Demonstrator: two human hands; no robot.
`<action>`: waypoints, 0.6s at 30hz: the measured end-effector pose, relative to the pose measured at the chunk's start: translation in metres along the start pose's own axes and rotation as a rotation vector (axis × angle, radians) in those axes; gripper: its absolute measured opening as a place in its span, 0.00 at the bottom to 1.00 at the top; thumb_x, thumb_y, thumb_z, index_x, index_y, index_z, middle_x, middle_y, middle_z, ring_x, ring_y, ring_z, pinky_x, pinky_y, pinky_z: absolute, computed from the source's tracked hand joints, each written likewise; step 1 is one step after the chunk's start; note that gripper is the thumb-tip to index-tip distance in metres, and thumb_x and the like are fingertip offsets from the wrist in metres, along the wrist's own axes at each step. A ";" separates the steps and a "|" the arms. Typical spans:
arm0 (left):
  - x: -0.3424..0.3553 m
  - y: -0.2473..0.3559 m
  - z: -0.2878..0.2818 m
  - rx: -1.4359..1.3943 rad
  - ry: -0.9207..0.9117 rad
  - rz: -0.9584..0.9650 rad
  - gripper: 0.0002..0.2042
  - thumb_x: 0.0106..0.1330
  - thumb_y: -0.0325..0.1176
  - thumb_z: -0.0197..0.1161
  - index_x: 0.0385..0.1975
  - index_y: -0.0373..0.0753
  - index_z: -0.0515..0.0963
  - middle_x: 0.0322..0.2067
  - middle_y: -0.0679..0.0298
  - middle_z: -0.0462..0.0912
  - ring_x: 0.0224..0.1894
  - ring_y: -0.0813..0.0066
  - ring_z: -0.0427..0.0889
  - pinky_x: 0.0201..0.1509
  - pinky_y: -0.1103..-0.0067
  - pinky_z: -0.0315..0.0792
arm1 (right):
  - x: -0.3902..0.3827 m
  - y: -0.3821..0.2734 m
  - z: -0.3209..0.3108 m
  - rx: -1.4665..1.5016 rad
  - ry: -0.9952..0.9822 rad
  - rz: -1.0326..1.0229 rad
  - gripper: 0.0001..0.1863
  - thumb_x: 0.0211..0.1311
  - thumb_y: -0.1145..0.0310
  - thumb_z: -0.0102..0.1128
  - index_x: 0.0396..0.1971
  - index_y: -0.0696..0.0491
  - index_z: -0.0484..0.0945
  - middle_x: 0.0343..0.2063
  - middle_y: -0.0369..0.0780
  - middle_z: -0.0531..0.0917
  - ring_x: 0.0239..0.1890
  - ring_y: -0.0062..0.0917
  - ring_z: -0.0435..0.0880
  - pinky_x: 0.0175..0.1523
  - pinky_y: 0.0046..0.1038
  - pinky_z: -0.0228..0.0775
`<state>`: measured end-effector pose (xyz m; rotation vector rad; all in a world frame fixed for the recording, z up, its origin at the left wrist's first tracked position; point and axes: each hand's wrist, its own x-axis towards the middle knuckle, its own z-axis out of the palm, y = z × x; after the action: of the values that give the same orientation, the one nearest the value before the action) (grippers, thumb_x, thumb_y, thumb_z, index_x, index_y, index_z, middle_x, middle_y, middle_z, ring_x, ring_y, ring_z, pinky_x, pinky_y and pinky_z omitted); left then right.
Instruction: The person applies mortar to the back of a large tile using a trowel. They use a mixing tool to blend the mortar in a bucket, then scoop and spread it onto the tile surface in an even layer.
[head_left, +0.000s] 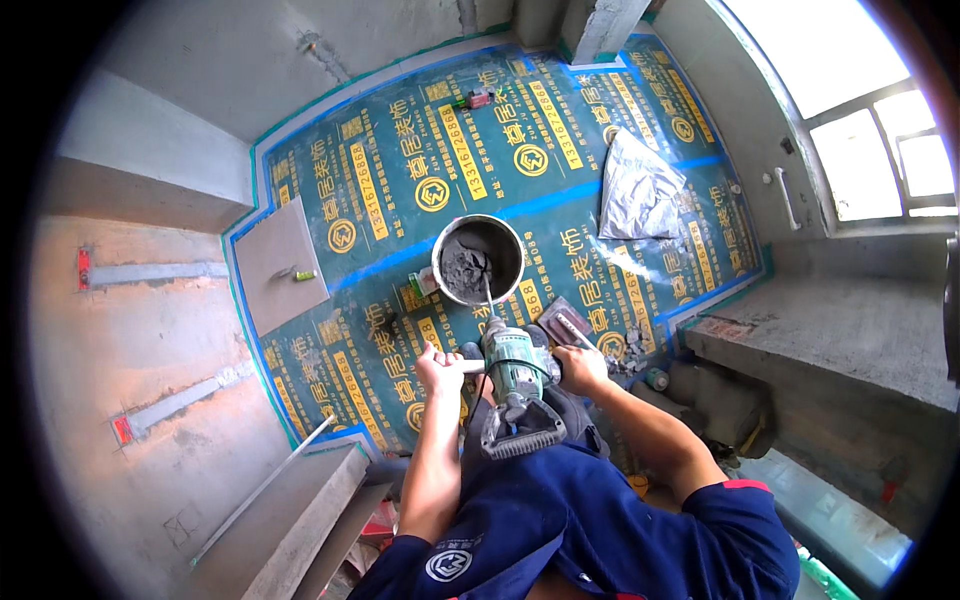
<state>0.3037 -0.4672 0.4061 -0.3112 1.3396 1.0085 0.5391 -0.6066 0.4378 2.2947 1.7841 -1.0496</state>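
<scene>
My left hand [440, 370] is wrapped round the pale side handle of a green-grey power mixer [515, 365]. On the other side of its body, my right hand [582, 370] grips it with closed fingers. The mixer's rear loop handle points back toward my waist. Its thin metal shaft [489, 290] slants forward into a round bucket [508, 247]. Wet dark-grey mortar [462, 265] fills part of the bucket and hides the shaft's lower end. Just ahead of my right hand, a flat trowel [566, 322] lies on the floor.
A printed green protective sheet [380, 255] with blue tape covers the floor. A silver bag [640, 195] lies at the right, a beige tile [275, 265] at the left. Grey rubble [630, 350] sits beyond my right hand. A concrete ledge [820, 325] runs along the right, below a window.
</scene>
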 end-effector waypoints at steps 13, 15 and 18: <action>-0.032 -0.006 0.006 -0.097 0.077 -0.024 0.18 0.71 0.38 0.41 0.15 0.46 0.55 0.09 0.73 0.50 0.12 0.76 0.49 0.26 0.74 0.57 | 0.017 0.007 -0.082 -0.186 -0.047 -0.155 0.18 0.44 0.56 0.63 0.34 0.50 0.78 0.30 0.41 0.84 0.35 0.34 0.84 0.39 0.36 0.75; -0.034 -0.007 0.008 -0.125 0.132 -0.055 0.18 0.71 0.37 0.42 0.15 0.46 0.55 0.08 0.72 0.50 0.12 0.75 0.49 0.26 0.73 0.58 | 0.021 0.013 -0.081 -0.185 -0.049 -0.167 0.16 0.44 0.58 0.61 0.34 0.49 0.79 0.29 0.41 0.84 0.35 0.35 0.84 0.39 0.37 0.75; -0.034 -0.009 0.014 -0.062 0.097 -0.016 0.18 0.72 0.38 0.39 0.16 0.46 0.55 0.10 0.72 0.51 0.13 0.75 0.50 0.26 0.74 0.58 | 0.022 0.015 -0.089 -0.162 -0.080 -0.201 0.14 0.44 0.61 0.59 0.34 0.47 0.79 0.28 0.42 0.84 0.34 0.36 0.84 0.38 0.37 0.75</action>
<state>0.3226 -0.4771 0.4372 -0.4209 1.3925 1.0337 0.5969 -0.5554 0.4891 1.9873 2.0189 -0.9666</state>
